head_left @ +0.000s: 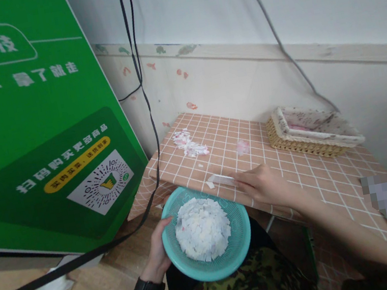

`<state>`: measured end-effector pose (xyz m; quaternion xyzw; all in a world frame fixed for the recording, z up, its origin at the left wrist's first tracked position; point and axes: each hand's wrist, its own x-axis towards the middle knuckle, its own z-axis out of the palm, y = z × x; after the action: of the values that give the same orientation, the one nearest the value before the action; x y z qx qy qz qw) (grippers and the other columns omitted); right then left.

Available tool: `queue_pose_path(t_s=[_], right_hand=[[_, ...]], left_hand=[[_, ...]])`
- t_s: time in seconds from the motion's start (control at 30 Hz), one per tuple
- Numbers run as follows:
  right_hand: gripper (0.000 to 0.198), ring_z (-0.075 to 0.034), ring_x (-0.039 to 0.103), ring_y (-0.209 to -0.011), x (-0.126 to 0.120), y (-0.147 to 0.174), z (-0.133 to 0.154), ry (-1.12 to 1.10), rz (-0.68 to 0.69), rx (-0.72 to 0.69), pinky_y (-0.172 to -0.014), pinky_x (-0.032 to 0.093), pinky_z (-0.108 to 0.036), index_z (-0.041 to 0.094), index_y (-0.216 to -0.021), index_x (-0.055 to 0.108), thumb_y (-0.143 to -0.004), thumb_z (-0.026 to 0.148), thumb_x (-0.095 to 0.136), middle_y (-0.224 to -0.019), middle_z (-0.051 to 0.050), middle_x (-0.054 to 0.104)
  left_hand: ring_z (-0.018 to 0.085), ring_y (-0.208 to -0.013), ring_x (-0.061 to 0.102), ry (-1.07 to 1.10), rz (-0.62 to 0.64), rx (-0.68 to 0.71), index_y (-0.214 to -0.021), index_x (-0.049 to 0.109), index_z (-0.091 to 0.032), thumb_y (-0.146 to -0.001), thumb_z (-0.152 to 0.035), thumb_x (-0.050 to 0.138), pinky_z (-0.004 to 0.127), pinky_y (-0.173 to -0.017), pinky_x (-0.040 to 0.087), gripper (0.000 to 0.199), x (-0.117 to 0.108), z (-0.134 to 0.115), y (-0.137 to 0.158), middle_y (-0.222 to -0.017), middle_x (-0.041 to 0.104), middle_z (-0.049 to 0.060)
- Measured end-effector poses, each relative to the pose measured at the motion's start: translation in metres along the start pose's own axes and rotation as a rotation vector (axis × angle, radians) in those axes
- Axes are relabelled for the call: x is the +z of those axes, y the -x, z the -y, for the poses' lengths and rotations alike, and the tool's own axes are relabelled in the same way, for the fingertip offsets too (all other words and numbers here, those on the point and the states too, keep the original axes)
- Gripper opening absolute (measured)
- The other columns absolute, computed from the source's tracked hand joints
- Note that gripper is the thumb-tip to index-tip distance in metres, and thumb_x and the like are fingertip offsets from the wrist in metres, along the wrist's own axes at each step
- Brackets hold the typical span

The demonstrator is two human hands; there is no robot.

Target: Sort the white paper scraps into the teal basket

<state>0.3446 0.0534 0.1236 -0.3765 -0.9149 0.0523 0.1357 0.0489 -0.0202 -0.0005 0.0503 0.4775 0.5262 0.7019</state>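
Observation:
My left hand [159,246] is closed on the left rim of a turquoise plastic colander [243,228], its thumb over the edge. The colander sits over my lap, just under the table's front edge, and holds a mound of torn white paper bits [202,228]. At the table edge, my right hand [262,185] pinches a flat, whitish strip [221,179] that lies low over the tablecloth. Whether it is stiff card or plastic I cannot tell. A small white scrap [210,185] is at the strip's left end.
Farther back on the checked tablecloth [221,130] lie a loose pile of paper bits [190,144] and a pinkish patch [243,147]. A lined wicker basket [312,136] stands by the wall. Black cables [152,122] hang before a green panel [24,120].

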Motion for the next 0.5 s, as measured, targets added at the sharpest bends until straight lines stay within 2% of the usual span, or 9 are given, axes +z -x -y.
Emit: queue_pose_path(t_s=[0.2,0.33,0.5], right_hand=[[0.032,-0.013,0.052,-0.055,0.003,-0.002,0.011,0.062,-0.014,-0.017,-0.053,0.031,-0.027,0.015,-0.106,0.061,-0.095,0.03,0.034,-0.065,-0.004,0.062],[0.032,-0.012,0.053,-0.056,0.001,-0.002,0.02,-0.044,0.018,-0.067,-0.055,0.034,-0.026,0.016,-0.106,0.061,-0.096,0.03,0.034,-0.068,-0.004,0.063],[0.033,-0.012,0.055,-0.055,0.0,-0.015,0.008,-0.007,-0.103,0.022,-0.055,0.034,-0.025,0.014,-0.11,0.061,-0.095,0.027,0.035,-0.068,-0.004,0.065]], left_hand=[[0.02,-0.06,0.067,0.024,0.008,-0.013,-0.075,0.07,-0.012,-0.071,-0.02,0.065,0.032,-0.067,0.053,0.011,0.003,-0.003,0.002,-0.067,0.074,0.006],[0.02,-0.06,0.067,0.035,0.016,-0.021,-0.074,0.07,-0.012,-0.071,-0.02,0.065,0.032,-0.068,0.054,0.01,0.004,-0.005,0.003,-0.068,0.075,0.007],[0.021,-0.061,0.068,0.042,0.019,-0.028,-0.075,0.07,-0.012,-0.071,-0.021,0.065,0.034,-0.068,0.054,0.011,0.004,-0.006,0.004,-0.069,0.075,0.007]])
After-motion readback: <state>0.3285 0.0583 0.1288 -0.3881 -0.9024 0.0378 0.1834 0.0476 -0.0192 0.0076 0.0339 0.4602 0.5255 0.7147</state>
